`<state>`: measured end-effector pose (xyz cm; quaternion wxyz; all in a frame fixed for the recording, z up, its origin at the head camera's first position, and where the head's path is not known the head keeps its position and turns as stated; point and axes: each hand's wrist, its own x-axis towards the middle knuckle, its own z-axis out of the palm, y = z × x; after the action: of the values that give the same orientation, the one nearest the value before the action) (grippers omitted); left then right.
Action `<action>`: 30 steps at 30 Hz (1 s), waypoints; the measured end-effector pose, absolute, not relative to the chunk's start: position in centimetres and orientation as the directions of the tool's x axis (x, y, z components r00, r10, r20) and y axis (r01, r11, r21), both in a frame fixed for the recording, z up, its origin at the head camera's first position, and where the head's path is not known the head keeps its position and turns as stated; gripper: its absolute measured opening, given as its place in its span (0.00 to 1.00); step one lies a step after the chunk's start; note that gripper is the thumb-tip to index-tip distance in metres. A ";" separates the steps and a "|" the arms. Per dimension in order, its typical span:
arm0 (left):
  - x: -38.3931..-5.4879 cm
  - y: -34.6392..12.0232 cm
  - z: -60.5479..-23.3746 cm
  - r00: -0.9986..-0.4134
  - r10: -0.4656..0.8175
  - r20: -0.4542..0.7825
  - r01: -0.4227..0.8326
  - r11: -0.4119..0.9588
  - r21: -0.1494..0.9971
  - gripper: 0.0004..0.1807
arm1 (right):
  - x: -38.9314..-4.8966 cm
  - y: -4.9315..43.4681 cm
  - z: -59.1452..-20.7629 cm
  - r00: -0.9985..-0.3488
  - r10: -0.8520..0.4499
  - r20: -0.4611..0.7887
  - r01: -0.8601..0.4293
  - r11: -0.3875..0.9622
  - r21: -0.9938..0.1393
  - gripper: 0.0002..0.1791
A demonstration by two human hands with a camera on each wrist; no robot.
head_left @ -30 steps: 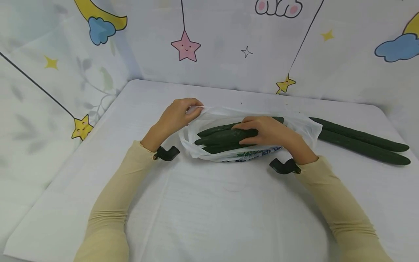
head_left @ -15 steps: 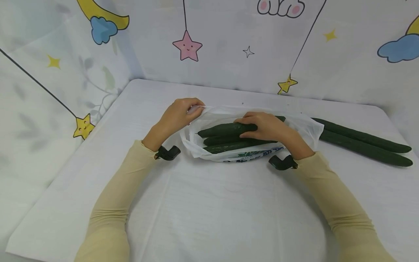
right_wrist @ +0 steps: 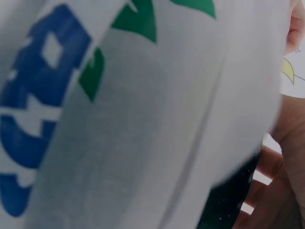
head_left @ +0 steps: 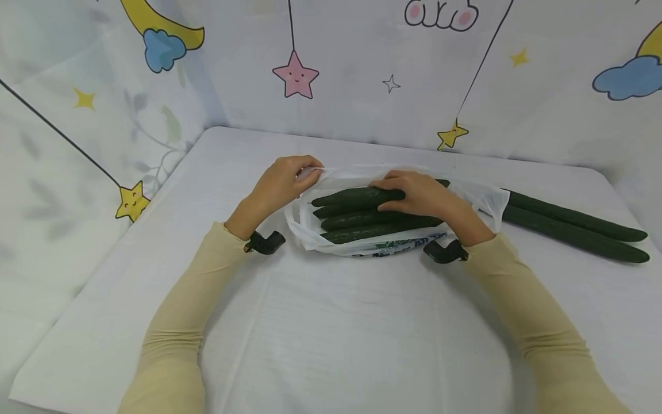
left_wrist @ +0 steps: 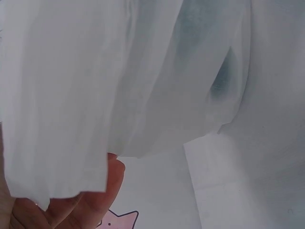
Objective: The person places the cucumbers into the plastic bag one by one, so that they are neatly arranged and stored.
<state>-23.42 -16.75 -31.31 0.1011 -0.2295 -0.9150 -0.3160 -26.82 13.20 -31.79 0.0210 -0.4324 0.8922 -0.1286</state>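
A white plastic bag (head_left: 357, 248) with blue and green print lies on its side in the head view, its mouth facing up. Several long dark-green cucumbers (head_left: 362, 221) rest in it side by side. My left hand (head_left: 284, 181) pinches the bag's rim at its back left corner; white film hangs from the fingers (left_wrist: 112, 186) in the left wrist view. Inside the bag, my right hand (head_left: 421, 195) grips the rearmost cucumber (head_left: 343, 197) from above. In the right wrist view the printed bag wall (right_wrist: 143, 119) covers most of the cucumbers.
Two more cucumbers (head_left: 574, 227) lie on the white-covered table (head_left: 362, 333) to the right, their left ends beside or behind the bag. A patterned cloth (head_left: 351, 103) stands behind the table. Small black wrist-worn pieces (head_left: 266, 242) jut from both sleeves.
My right hand has shifted the gripped cucumber toward the back of the bag, uncovering others in front of it. My left hand keeps its pinch on the rim almost unmoved.
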 end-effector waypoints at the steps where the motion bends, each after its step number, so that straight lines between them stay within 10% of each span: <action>1: -23.4 -16.8 -31.3 -0.872 0.356 0.336 0.487 0.694 0.530 0.12 | -26.9 13.1 -31.7 -0.628 -0.775 0.069 -0.763 0.595 -0.251 0.30; 30: -23.4 -17.0 -31.3 -0.814 0.336 0.473 0.565 0.646 0.513 0.10 | -28.9 11.9 -31.7 -0.666 -0.746 0.000 -0.726 0.649 -0.228 0.30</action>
<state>-23.40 -17.00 -31.27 0.1700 -0.2529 -0.8912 -0.3360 -28.92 11.91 -31.74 0.0471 -0.4059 0.9067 -0.1049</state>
